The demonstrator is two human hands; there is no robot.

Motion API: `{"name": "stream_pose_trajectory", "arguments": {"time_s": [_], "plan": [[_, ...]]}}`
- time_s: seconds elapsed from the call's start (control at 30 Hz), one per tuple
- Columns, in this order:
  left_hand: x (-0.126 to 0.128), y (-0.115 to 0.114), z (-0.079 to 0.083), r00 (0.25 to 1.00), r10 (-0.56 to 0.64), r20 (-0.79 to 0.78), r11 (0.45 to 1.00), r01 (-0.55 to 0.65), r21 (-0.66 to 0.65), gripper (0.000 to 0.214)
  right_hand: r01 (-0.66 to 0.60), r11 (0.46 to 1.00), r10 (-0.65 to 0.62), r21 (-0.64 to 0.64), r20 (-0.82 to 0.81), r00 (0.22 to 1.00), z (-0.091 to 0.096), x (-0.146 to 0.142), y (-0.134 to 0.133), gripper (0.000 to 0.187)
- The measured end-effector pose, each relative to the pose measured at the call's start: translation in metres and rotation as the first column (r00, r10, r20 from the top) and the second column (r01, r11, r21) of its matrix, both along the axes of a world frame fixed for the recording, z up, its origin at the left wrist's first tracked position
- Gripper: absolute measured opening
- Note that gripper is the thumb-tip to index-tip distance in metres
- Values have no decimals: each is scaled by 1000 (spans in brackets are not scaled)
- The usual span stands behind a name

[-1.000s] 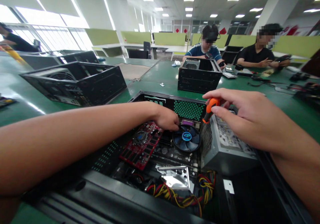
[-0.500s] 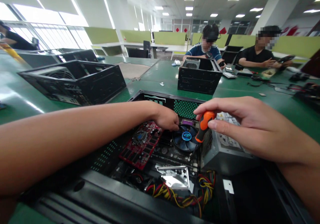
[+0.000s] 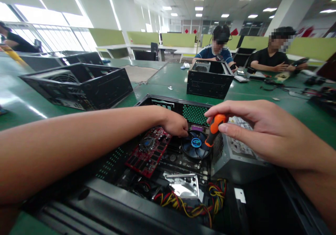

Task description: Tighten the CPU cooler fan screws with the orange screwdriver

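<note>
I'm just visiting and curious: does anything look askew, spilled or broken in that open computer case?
Nothing looks plainly spilled or broken. The oddest spot is inside the case: the wires lie bunched in a loose tangle by the silver bracket, which looks untidy. Whether the bracket is fixed, I cannot tell.

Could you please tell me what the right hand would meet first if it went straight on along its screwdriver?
Probably the rim of the cooling fan, since the screwdriver in the right hand slants down and left toward it; the tip cannot be made out, so depth is unclear.
</note>
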State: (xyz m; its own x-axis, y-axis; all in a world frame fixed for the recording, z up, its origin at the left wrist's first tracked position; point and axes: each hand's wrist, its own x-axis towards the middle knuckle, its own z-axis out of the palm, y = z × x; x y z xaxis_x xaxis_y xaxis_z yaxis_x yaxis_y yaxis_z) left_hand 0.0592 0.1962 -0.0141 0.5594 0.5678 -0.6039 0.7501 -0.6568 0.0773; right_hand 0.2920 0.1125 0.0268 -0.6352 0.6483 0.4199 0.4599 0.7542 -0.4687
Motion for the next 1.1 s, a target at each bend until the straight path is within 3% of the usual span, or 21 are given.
{"name": "stream_pose_trajectory", "arguments": {"time_s": [0.67,0.8,0.93,1.1], "plan": [[2,-1,3,997,-46,-68,999,45,-15,41,4,1000,-4,-23,-1,1000,-1,-1,2,26],[1,-1,4,999,-32,-39,999,30,-45,53,-11,1000,11,11,13,1000,-1,-1,3,22],[3,-3,6,999,23,-26,998,-24,-54,69,-20,998,23,-57,49,999,1,-1,3,14],[7,-5,9,998,55,-29,997,-56,-58,47,-13,995,19,-98,58,998,3,-1,3,14]]}}
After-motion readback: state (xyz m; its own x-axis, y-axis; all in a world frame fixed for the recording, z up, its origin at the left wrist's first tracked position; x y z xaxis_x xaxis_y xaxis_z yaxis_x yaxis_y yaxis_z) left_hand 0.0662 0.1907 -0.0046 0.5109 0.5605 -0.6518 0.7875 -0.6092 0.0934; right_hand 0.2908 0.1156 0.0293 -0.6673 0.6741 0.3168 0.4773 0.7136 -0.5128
